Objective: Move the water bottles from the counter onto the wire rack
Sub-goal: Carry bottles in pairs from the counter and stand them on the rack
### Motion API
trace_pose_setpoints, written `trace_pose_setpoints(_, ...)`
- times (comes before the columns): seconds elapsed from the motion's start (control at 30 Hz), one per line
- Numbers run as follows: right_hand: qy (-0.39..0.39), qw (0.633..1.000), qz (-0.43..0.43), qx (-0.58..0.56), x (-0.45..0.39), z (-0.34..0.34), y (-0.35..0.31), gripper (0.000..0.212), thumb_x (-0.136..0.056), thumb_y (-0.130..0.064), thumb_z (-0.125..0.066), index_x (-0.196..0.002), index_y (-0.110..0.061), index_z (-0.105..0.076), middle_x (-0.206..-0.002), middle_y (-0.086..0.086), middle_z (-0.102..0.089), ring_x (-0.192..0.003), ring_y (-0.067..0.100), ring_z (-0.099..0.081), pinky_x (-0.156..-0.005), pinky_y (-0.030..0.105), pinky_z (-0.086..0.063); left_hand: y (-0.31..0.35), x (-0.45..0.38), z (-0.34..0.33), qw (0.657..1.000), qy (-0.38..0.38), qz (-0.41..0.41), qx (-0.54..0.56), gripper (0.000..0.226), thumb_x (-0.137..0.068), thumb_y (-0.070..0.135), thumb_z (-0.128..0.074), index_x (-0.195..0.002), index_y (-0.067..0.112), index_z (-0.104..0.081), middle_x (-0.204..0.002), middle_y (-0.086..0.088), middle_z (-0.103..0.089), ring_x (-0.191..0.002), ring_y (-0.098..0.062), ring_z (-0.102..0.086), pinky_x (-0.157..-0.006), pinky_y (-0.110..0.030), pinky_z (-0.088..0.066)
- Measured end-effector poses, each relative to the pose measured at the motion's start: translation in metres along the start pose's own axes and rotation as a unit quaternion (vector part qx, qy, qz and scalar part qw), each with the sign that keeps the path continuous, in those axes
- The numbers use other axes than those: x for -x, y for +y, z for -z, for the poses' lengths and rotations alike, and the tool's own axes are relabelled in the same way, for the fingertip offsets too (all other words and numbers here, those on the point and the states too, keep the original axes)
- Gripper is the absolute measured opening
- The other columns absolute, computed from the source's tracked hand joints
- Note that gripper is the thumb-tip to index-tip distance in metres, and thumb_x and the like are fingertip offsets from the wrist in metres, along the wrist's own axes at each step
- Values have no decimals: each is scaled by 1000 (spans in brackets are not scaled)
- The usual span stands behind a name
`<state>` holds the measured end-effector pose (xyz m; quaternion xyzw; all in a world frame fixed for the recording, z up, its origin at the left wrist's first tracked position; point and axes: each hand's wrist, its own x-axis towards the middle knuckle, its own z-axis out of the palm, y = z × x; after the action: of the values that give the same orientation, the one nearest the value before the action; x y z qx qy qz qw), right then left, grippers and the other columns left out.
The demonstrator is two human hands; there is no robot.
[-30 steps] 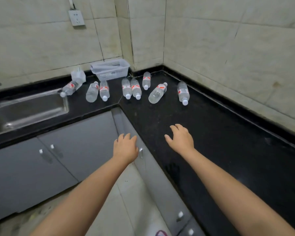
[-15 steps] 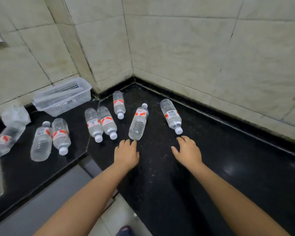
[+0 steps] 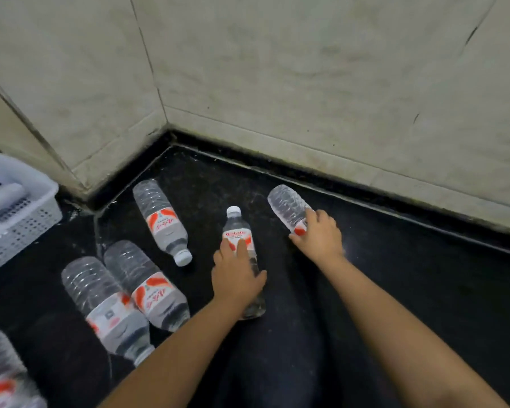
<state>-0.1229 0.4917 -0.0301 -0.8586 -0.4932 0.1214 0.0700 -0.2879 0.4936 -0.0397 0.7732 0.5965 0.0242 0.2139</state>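
Head view, left to right. White perforated basket (image 3: 18,213) at far left edge, on the black surface (image 3: 395,290). One bottle cut off at the near-left corner (image 3: 3,375). Two bottles lying side by side, touching, near left (image 3: 103,304) (image 3: 147,290); caps toward the viewer. Corner bottle (image 3: 162,222) lies farther back, cap pointing near-right.

Left hand (image 3: 237,278) lies on top of the middle bottle (image 3: 237,231); that bottle is flat on the surface, cap pointing away. Left fingers (image 3: 242,245) reach over the label, thumb on the right flank, curled round the body — grasping it.

Right hand (image 3: 318,234) covers the cap end of the right bottle (image 3: 287,207), which lies flat, base toward the far wall (image 3: 306,83). Right fingers (image 3: 298,238) wrap its label — grasping.

Bottles: clear ribbed plastic, white caps, white label with red-orange marks.

Half a second ago both hands hovered released, just short of these two bottles; now each has closed on one. Neither bottle has lifted.
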Motion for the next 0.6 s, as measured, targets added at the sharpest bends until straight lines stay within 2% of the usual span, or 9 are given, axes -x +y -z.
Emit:
trace_pose_setpoints(0.13, -1, 999, -36, 25, -14, -10, -10, 55, -86, -29, -57, -132, -12, -32, -131, 17, -40, -121, 34, -37, -99, 44, -33, -8, -7, -4, 999, 11, 1, 53, 76, -80, 39, -61, -141, 17, -22, -147, -14, -16, -128, -30, -27, -103, -38, -36)
trace_pose_setpoints(0.3, -46, 998, -4, 36, 9, -5, 0, 70, -82, -23, -64, -138, -11, -25, -133, 14, -35, -124, 31, -33, -102, 41, -32, -14, -7, -4, 994, 11, 11, 109, 75, -78, 32, -66, -140, 16, -27, -146, -14, -16, -129, -31, -25, -105, -38, -33)
trace_pose_setpoints(0.4, -93, 988, 45, 111, 47, -1, 20, 73, -81, -21, -64, -139, -10, -21, -135, 10, -32, -124, 28, -32, -100, 40, -33, -15, -4, 0, 991, 4, 7, 137, 75, -76, 24, -68, -140, 14, -29, -146, -14, -17, -129, -33, -24, -106, -39, -31)
trace_pose_setpoints(0.5, -142, 969, 90, 181, 87, 5, 49, 76, -80, -16, -63, -141, -12, -19, -137, 8, -30, -126, 27, -31, -102, 42, -33, -10, 7, 2, 994, -28, -24, 102, 78, -74, 21, -71, -140, 13, -29, -147, -13, -18, -130, -33, -24, -107, -40, -31)
trace_pose_setpoints(0.53, -144, 963, 124, 192, 100, 5, 61, 74, -78, -13, -62, -141, -13, -22, -137, 8, -33, -125, 28, -34, -104, 44, -32, -8, 14, 1, 994, -45, -46, 84, 79, -73, 21, -72, -140, 13, -30, -147, -13, -17, -130, -33, -24, -107, -40, -31)
trace_pose_setpoints(0.6, -94, 945, 240, 203, 124, 5, 86, 62, -70, -6, -53, -130, -16, -39, -125, 8, -53, -115, 29, -51, -102, 48, -38, -2, 33, -3, 990, -81, -90, 65, 78, -71, 19, -73, -138, 13, -33, -146, -12, -18, -130, -32, -23, -107, -39, -31)
